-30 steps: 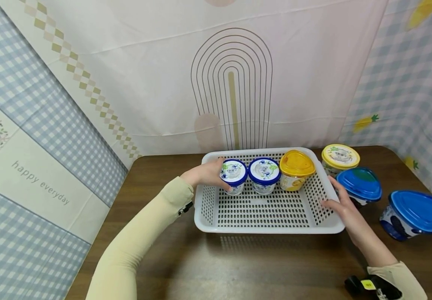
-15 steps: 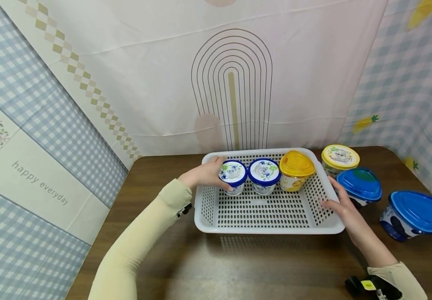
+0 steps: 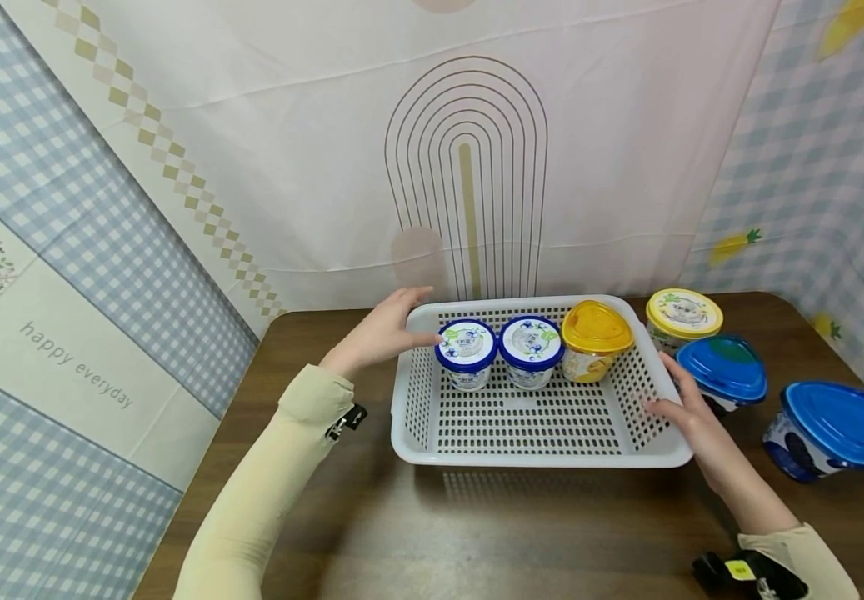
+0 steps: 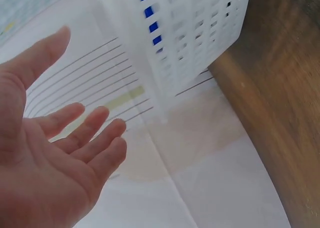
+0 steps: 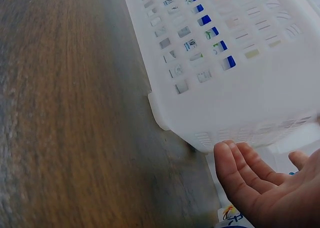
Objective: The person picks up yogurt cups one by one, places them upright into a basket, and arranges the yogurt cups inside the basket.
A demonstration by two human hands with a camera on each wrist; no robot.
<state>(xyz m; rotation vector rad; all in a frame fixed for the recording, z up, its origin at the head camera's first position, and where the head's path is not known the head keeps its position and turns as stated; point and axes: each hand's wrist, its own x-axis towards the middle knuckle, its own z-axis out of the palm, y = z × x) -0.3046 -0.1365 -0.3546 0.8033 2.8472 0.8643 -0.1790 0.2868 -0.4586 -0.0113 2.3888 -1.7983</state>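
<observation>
A white perforated plastic basket (image 3: 521,460) stands on the wooden table. Along its back side sit two white tubs, the left tub (image 3: 466,346) and the middle tub (image 3: 531,342), both with blue-rimmed printed lids, then a yellow-lidded tub (image 3: 596,329). My left hand (image 3: 379,333) is spread at the basket's left rim, its thumb tip beside the left tub and its other fingers outside; in the left wrist view its palm (image 4: 55,173) holds nothing. My right hand (image 3: 690,412) grips the basket's right end, thumb inside the wall and fingers outside.
Right of the basket stand a round yellow-lidded tub (image 3: 682,313), a blue-lidded tub (image 3: 720,367) close by my right hand, and a larger blue-lidded tub (image 3: 840,422) farther right. A printed cloth (image 3: 312,167) hangs behind the table (image 3: 372,533).
My left hand has let go of the left tub and drawn back to the left, fingers opening. The right hand and the basket stay where they were.
</observation>
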